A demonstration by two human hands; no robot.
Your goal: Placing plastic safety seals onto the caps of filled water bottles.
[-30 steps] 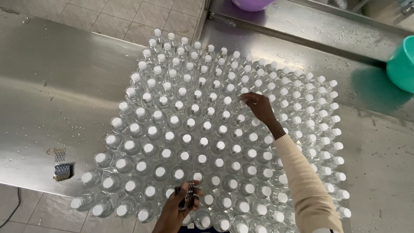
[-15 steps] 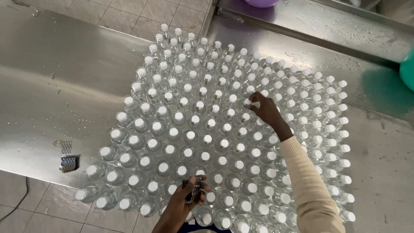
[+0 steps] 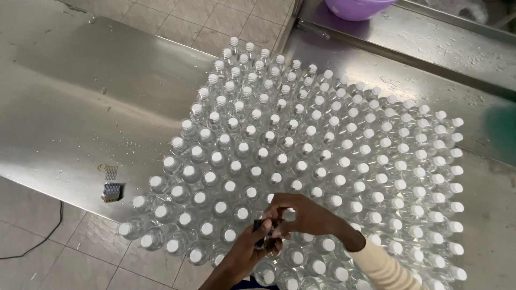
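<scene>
Both hands meet low over the near edge of the packed bottles point(image 3: 322, 161), a dense block of clear ones with white caps standing upright on the steel bench point(image 3: 80, 107). The left hand point(image 3: 244, 255) has its fingers closed on a small dark object point(image 3: 262, 232), possibly a marker or stamp; the view is too blurred to say. The right hand point(image 3: 306, 215) curls in beside it, fingers bent around the same spot just above the caps. A purple basin point(image 3: 357, 8) sits at the far edge. The risk: bottles stand touching, so a nudge from a wrist or sleeve could likely tip one and topple its neighbours toward the bench edge.
</scene>
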